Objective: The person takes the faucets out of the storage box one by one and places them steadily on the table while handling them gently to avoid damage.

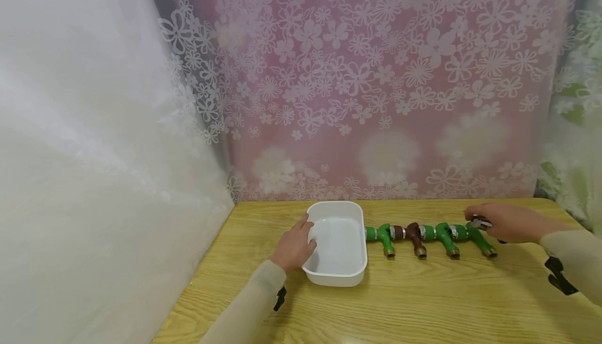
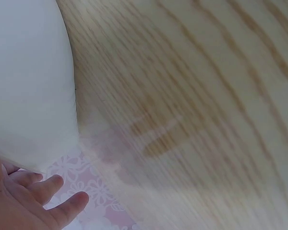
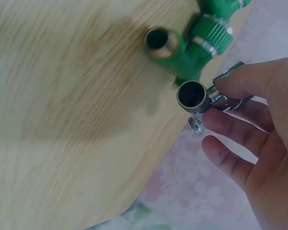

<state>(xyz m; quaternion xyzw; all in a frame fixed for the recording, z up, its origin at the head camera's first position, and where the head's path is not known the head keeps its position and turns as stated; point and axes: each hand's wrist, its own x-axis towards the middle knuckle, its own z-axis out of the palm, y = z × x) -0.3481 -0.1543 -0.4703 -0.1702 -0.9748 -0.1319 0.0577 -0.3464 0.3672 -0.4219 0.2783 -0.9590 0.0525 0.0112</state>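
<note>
In the head view my left hand [image 1: 292, 247] holds the left side of a white rectangular tub [image 1: 335, 280], its thumb over the rim. The left wrist view shows several loosely bent fingers beside the tub's outer wall [image 2: 33, 81]. My right hand [image 1: 514, 222] pinches a small silver metal pipe fitting [image 3: 192, 96] between thumb and fingers; its round hollow end faces the right wrist camera. That hand is at the right end of a row of tap-like fittings, close over a green tap-like fitting [image 1: 481, 240] with a brass-coloured threaded end.
To the tub's right the row lies end to end: a green fitting [image 1: 384, 237], a brown fitting [image 1: 414, 237] and another green fitting [image 1: 443, 237]. All are on a wood-grain table [image 1: 400, 307]. A pink flowered curtain [image 1: 376, 98] hangs behind, a white sheet [image 1: 94, 150] at left.
</note>
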